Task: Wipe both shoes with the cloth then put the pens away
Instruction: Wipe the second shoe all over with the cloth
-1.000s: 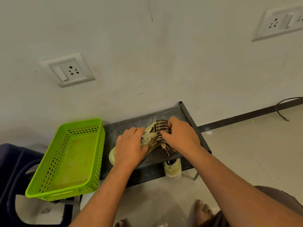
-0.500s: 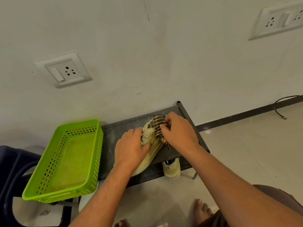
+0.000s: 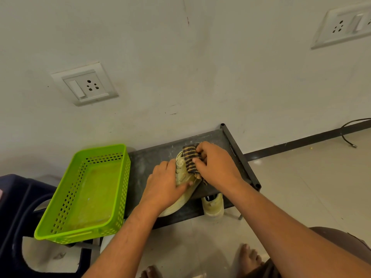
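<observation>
1. Brown cloth (image 3: 190, 159) is pinched in the right hand (image 3: 216, 167) and pressed on the shoe (image 3: 181, 171).
2. That shoe is gripped by the left hand (image 3: 162, 183).
3. Below the right hand, the second shoe (image 3: 213, 205) waits. I see no pens.

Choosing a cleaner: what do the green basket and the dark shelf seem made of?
Green basket: likely moulded plastic, slightly glossy, with perforated grid walls. Dark shelf: probably painted metal, matte and dusty, with thin raised edge rails.

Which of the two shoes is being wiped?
The shoe on the black rack, gripped by the left hand, cloth on it; the other shoe sits untouched underneath.
</observation>
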